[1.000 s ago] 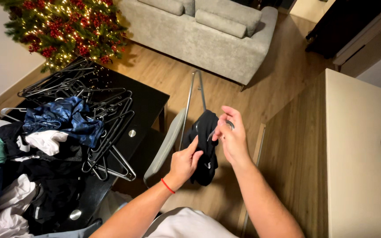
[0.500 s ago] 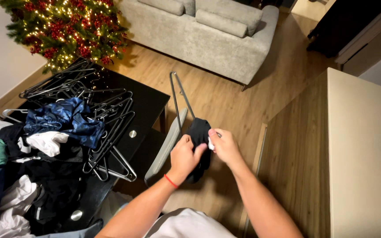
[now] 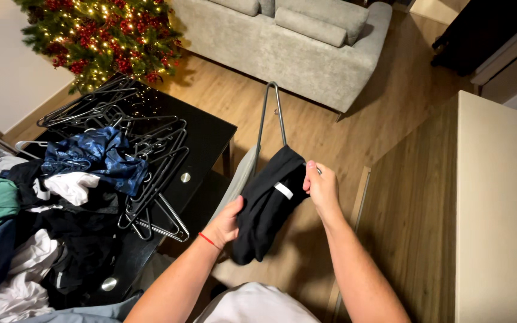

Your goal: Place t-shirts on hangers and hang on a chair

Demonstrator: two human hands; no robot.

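A folded black garment [image 3: 267,203] with a small white tag hangs between both my hands over the wooden floor. My left hand [image 3: 225,222], with a red band on its wrist, grips the garment's lower left edge. My right hand [image 3: 321,186] pinches its upper right edge. Just behind the garment rises the grey metal frame of a drying rack [image 3: 270,113], with a pale cloth panel [image 3: 237,179] hanging on it.
A black low table [image 3: 207,134] at left carries a heap of dark hangers [image 3: 151,155] and a pile of clothes [image 3: 49,209]. A lit, decorated tree [image 3: 100,33] stands at the back left. A grey sofa [image 3: 294,45] is behind, a pale cabinet top [image 3: 498,209] at right.
My hands have drawn the black garment together into a tighter fold and tilted it. The view has shifted slightly, with the rack frame now straight behind the garment.
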